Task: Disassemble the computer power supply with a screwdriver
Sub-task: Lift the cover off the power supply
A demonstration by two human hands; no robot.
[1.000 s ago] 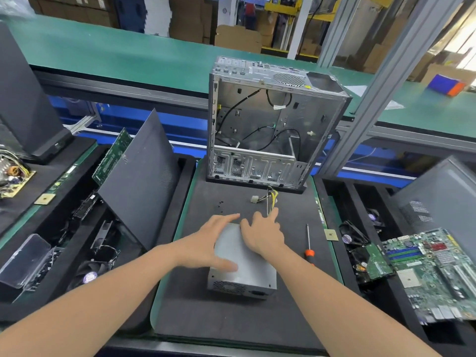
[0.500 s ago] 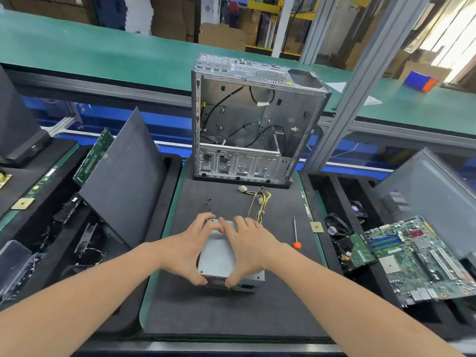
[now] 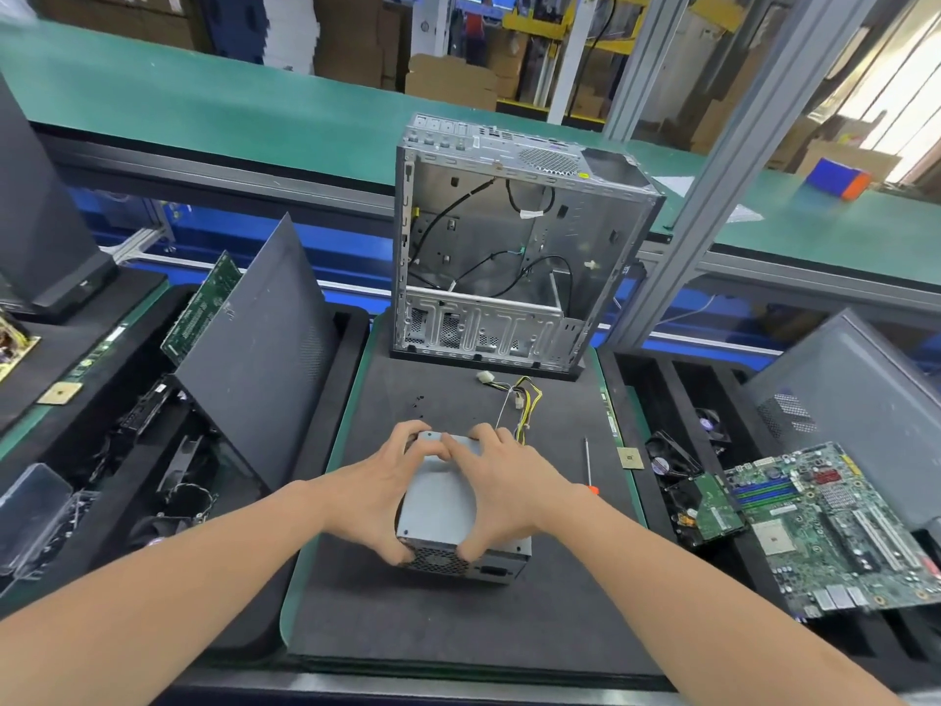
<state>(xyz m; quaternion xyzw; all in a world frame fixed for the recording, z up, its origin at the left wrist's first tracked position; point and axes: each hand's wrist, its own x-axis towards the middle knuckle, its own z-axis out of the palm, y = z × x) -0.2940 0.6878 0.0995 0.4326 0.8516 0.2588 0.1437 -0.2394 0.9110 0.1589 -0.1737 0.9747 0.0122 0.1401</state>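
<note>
Both hands are on the boxy grey sheet-metal power supply (image 3: 442, 507), which sits mid-way across the dark foam-topped worktop (image 3: 458, 629), nearer its front edge. Left hand (image 3: 377, 496) and right hand (image 3: 514, 494): each grip curls round the casing, fingers over the far rim, thumbs by the meshed fan grille. The slim orange-handled screwdriver (image 3: 589, 466) lies apart, toward the right edge.

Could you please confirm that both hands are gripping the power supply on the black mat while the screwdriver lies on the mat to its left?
Not quite: the screwdriver lies to the right of the power supply, not its left, just beyond the right hand, as the head view shows. The rest holds: the left hand and the right hand both grip the power supply on the black mat.
</note>
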